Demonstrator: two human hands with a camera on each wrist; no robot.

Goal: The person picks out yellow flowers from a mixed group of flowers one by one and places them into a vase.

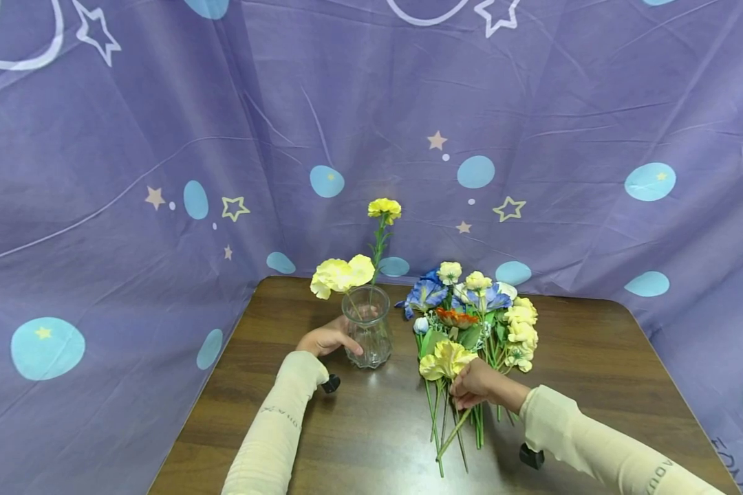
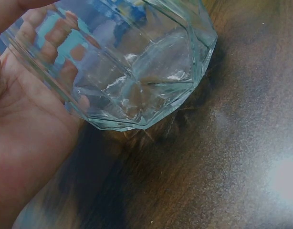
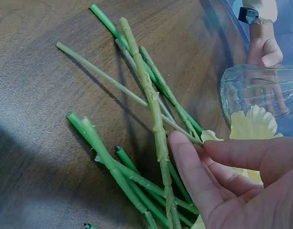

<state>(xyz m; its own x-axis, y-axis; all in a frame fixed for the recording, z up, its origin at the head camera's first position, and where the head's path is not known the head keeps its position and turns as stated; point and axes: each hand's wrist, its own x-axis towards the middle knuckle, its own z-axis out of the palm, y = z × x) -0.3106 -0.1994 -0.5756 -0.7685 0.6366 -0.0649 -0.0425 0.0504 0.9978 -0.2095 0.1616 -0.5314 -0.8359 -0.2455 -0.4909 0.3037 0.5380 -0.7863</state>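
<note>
- Head view: dark lettering (too small to read surely) marks the cream sleeves [image 1: 272,430]. The left hand [image 1: 328,338] curls round a clear ribbed glass vase [image 1: 376,342], upright on the brown wooden table [image 1: 359,426]; the right hand [image 1: 478,385] touches a ruffled yellow flower [image 1: 447,359].
- Left wrist: palm against the vase's side, fingers visible through the glass.
- Right wrist: fingertips pinch a slim pale-green stem [image 3: 113,82], other green stems [image 3: 108,159] lying beside them.

The left arm [image 1: 271,430] stretches forward, left hand [image 1: 329,337] cupped, thumb [image 1: 350,344] apart; the right arm [image 1: 609,436] slants inward, right hand [image 1: 478,383] bent, fingers [image 3: 229,177] curled.
</note>
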